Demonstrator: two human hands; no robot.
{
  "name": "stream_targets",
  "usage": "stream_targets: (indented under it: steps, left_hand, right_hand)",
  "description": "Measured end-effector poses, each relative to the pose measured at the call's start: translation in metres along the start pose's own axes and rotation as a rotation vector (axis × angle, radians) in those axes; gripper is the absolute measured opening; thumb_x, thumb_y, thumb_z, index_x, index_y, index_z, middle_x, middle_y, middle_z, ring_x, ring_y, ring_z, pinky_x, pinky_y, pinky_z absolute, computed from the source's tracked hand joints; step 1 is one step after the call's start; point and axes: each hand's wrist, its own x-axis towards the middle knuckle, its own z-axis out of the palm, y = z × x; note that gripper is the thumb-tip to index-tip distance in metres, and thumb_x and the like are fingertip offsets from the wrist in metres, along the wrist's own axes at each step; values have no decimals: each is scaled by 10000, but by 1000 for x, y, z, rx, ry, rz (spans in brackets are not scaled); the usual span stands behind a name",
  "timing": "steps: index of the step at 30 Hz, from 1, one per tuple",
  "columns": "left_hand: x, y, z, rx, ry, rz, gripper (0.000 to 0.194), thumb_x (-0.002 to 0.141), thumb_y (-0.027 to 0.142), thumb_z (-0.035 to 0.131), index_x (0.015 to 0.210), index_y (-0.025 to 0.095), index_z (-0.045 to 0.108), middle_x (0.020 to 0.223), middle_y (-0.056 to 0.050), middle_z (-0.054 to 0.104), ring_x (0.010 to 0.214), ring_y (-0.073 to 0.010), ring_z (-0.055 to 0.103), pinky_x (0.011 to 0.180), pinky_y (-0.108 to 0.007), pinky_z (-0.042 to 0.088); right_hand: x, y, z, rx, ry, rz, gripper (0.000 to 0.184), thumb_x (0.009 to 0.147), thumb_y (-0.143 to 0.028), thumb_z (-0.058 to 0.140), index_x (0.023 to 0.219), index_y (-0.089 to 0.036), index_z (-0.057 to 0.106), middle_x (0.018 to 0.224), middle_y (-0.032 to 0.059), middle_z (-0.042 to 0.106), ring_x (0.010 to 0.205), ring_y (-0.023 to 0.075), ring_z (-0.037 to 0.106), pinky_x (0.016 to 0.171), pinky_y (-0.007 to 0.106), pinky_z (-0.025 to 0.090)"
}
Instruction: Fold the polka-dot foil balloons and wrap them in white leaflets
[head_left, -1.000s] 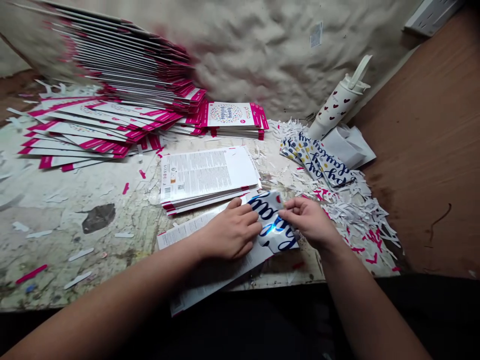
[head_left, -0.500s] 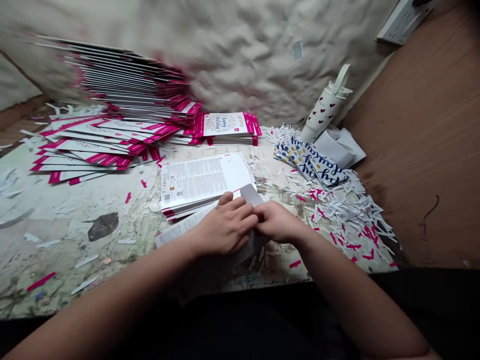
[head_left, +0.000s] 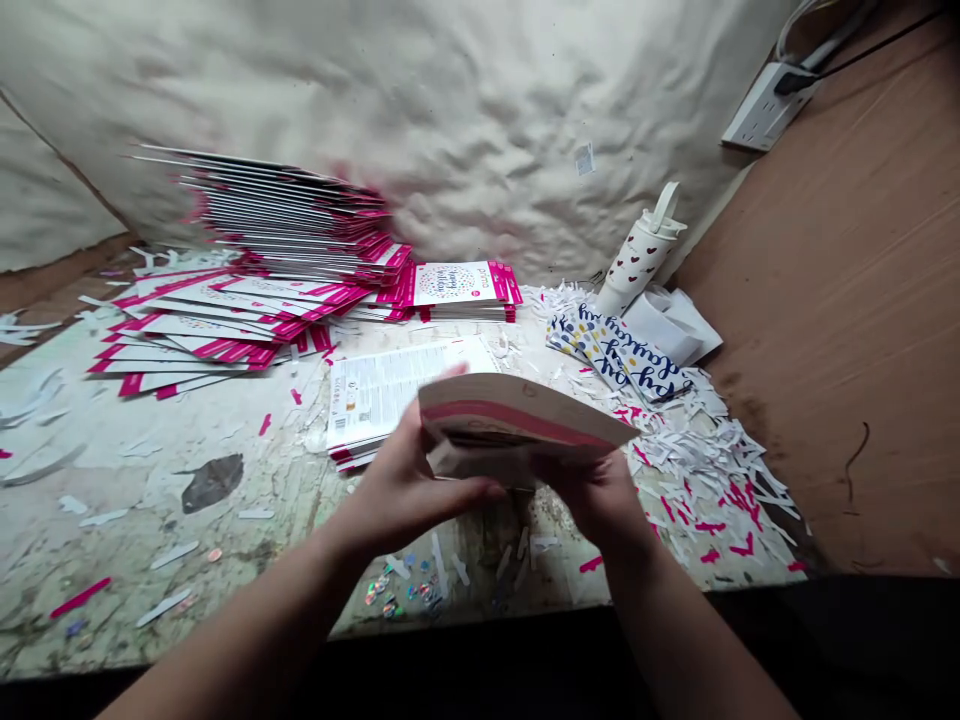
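Note:
Raised above the table between both hands is a folded printed card (head_left: 517,405), pale with a pink band, its near side bowed into a gap. My left hand (head_left: 409,495) grips its left end, thumb below and fingers behind. My right hand (head_left: 604,495) is closed on the lower right part, its fingertips in shadow under the card. Just behind the left hand lies a stack of printed white cards (head_left: 390,385), text side up with pink edges, partly covered by the held card.
A tall pile of pink-edged cards (head_left: 300,215) leans at back left, beside a smaller stack (head_left: 454,285). A heart-patterned bottle (head_left: 637,260), lettered strips (head_left: 630,360) and paper scraps (head_left: 697,450) are on the right. Small shiny dots (head_left: 401,590) lie near the front edge.
The card has been lifted off the table and tilted up, its gap now facing me. My hands have moved apart to its two ends. The view has tipped upward slightly.

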Motion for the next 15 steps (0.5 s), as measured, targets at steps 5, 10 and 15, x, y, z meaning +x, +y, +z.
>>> stream_targets:
  steps: [5,10,15]
  left_hand:
    - [4,11,-1,-571,30,-139,553,707,269,692,1216,228,480,1065,-51,640,955,-235,601,830,-358,502]
    - [7,12,-13,-628,-190,-318,175,736,323,653,733,149,634,668,-16,646,616,-130,590,575,-218,488]
    - [-2,-7,12,-779,-310,-587,339,730,426,582,591,122,528,393,33,459,336,-58,404,343,-155,282]
  right_hand:
    - [5,-10,-2,-61,36,-11,341,640,-267,746,953,-253,610,890,10,690,819,202,632,746,339,517]
    - [33,-26,-20,-203,45,-43,224,789,-413,578,742,-195,568,661,1,605,596,135,559,552,249,455]
    - [29,-12,-11,-792,15,-227,167,863,-267,476,851,-171,613,787,39,614,709,150,558,668,280,457]
